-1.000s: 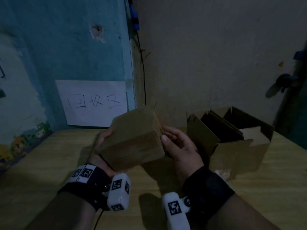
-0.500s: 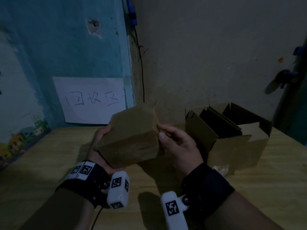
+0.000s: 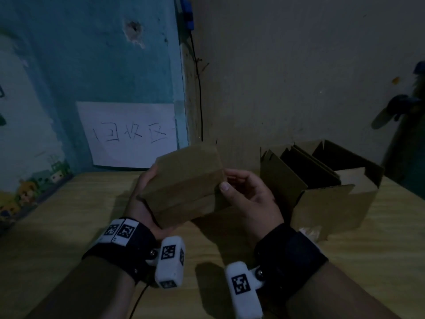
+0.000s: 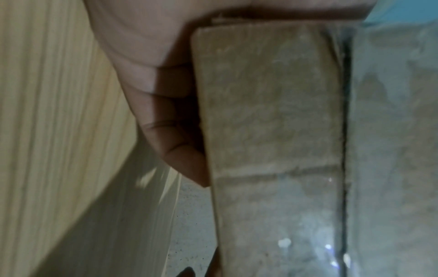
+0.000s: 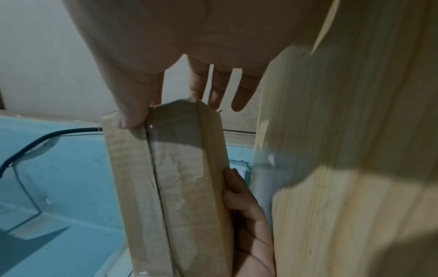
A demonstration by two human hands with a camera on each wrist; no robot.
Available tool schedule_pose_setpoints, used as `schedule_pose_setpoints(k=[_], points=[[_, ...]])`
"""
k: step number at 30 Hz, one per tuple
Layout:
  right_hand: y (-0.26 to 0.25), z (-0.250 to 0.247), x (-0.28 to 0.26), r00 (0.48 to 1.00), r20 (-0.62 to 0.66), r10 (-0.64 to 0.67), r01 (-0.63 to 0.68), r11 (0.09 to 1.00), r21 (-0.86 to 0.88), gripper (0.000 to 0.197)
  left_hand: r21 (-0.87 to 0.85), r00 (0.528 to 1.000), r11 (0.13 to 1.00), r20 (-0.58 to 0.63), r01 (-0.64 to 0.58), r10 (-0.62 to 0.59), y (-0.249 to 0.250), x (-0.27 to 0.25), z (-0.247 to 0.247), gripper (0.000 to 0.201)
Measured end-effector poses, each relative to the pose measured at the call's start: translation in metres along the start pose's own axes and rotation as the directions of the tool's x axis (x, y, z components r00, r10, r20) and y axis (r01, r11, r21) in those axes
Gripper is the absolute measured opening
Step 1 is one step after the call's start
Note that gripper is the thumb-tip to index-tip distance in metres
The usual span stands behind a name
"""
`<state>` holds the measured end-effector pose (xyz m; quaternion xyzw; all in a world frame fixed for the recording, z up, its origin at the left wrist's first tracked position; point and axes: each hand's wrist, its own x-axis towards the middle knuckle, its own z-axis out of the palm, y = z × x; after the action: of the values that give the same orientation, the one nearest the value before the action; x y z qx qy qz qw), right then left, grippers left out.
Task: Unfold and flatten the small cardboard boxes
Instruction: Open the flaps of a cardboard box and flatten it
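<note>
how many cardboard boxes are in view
2. A small closed box is held above the table between the left hand and right hand. A larger open box stands on the table at right, holding flat cardboard sheets; more may be hidden inside.

Matt cardboard box [image 3: 184,180], glossy tape; grained wood table [image 3: 69,215].

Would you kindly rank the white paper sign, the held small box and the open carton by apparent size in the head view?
1. Open carton
2. White paper sign and held small box: look alike, and the box is nearer the camera, so I won't rank them.
</note>
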<state>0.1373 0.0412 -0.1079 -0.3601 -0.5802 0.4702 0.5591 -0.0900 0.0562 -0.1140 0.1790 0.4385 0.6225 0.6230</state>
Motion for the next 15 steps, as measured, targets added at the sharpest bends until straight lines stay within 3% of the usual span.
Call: schedule_pose_setpoints(k=[2, 5, 11, 15], points=[[0.001, -0.002, 0.0, 1.0, -0.009, 0.025, -0.025, 1.0, 0.005, 0.03, -0.018, 0.999, 0.999, -0.005, 0.041, -0.041, -0.001, 0.0, 0.0, 0.107], [0.0, -0.002, 0.0, 0.998, -0.054, 0.043, -0.042, 0.999, 0.014, 0.017, -0.052, 0.998, 0.998, 0.053, 0.04, -0.037, -0.001, -0.009, 0.004, 0.088], [0.007, -0.001, 0.007, 0.974, -0.163, 0.155, -0.152, 0.988, 0.031, 0.014, -0.118, 0.991, 0.989, 0.095, -0.088, 0.099, 0.0, -0.016, 0.006, 0.059], [0.013, 0.004, 0.013, 0.945, -0.163, 0.283, -0.266, 0.957, 0.114, 0.015, -0.161, 0.984, 0.984, 0.143, -0.08, 0.104, 0.0, -0.016, 0.006, 0.083]])
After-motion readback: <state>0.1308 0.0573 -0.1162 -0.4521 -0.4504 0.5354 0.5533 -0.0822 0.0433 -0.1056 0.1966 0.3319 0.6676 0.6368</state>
